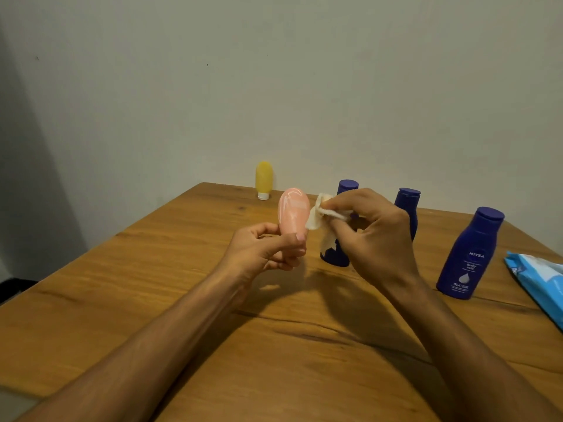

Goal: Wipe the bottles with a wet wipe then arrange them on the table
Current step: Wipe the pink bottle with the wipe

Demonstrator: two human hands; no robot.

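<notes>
STATUS
- Held clear of the desk (pixel 137 300) in the left hand (pixel 265 254): pink bottle (pixel 294 210), narrow end down, rounded end tipped slightly toward 11 o'clock.
- Left fingers (pixel 288 258) curled round the narrow end only, clamped on it.
- Pinched in the right hand (pixel 377 239): wet wipe (pixel 321 214), bunched, pressed to the bottle's flank at 3 o'clock, one loose tail hanging below. Right fingers clamped on the wipe.
- Standing at 12 o'clock by the far edge: yellow bottle (pixel 264 178), cap down.
- Standing from 1 to 3 o'clock: near blue bottle (pixel 348 186) (mostly hidden behind the right hand), middle blue bottle (pixel 407 202), labelled blue bottle (pixel 470 254).
- Lying at 3 o'clock by the desk edge: wipe pack (pixel 539 284).

PROBABLE FAULTS
1. Slip or twist. Cause: small grip area, likely slick once damp, plus side pressure from the wipe. Brace with a fuller grip.
2. Knock-over. Cause: wiping stroke running on toward 1 o'clock, into the near blue bottle just beyond the knuckles. Keep strokes short.
3. Snag. Cause: hanging tail of the wipe dragging across that bottle. Gather the tail first.
4. Unwiped patch under the left fingers. Regrip and finish before setting down.
</notes>
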